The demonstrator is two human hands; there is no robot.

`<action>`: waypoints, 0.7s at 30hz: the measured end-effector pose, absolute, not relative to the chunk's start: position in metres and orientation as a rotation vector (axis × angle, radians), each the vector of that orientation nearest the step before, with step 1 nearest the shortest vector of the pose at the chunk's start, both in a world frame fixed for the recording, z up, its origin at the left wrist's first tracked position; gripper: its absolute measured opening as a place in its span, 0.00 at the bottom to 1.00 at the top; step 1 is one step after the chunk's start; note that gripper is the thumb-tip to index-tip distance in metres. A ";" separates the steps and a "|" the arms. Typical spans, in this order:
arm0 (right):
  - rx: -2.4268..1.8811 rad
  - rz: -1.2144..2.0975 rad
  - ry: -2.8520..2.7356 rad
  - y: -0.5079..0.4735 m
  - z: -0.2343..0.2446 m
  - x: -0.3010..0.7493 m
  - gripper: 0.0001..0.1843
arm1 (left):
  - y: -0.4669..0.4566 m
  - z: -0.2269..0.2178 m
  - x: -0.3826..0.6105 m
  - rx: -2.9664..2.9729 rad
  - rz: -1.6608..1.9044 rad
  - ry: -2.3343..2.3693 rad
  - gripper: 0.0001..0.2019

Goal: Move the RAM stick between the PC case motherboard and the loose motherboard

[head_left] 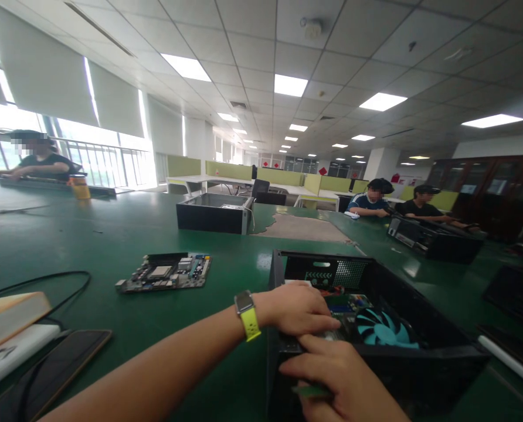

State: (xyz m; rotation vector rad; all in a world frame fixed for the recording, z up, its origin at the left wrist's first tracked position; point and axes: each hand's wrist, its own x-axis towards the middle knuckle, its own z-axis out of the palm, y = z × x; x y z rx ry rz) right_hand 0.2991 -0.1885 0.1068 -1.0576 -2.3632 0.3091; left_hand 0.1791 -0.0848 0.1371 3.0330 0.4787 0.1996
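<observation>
A black computer case [376, 375] lies on its side in front of me, its inside facing up. My left hand [301, 308], with a yellow-strapped watch [246, 310] on the wrist, reaches over the case's near left corner. Its fingers are bent together inside; what they grip, if anything, is hidden. Just below, my right hand [336, 375] is closed at the case's near wall, its index finger pointing toward the left fingertips. A small green object [312, 391] shows between its fingers, mostly covered. Inside the case is a fan with turquoise blades [387, 329], beside a partly visible circuit board.
On the green table [230, 328] lies a bare motherboard [167, 272] to the left. Another open case [213, 215] stands behind. A phone [54, 372], a cable and a book [13, 316] are at near left. Other people sit at the far left and right, near another case [432, 237].
</observation>
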 end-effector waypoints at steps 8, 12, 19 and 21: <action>-1.298 0.117 -2.644 -0.190 0.192 0.304 0.15 | -0.149 0.148 0.073 2.863 0.173 0.756 0.08; -1.538 -0.133 -2.863 -0.132 0.176 0.298 0.15 | -0.155 0.153 0.063 2.933 0.069 0.922 0.11; -1.782 -0.185 -3.062 -0.053 0.099 0.281 0.20 | -0.097 0.139 0.130 3.042 -0.601 1.132 0.12; -1.794 -0.232 -3.053 -0.051 0.089 0.282 0.18 | -0.078 0.127 0.152 2.936 -0.714 1.208 0.13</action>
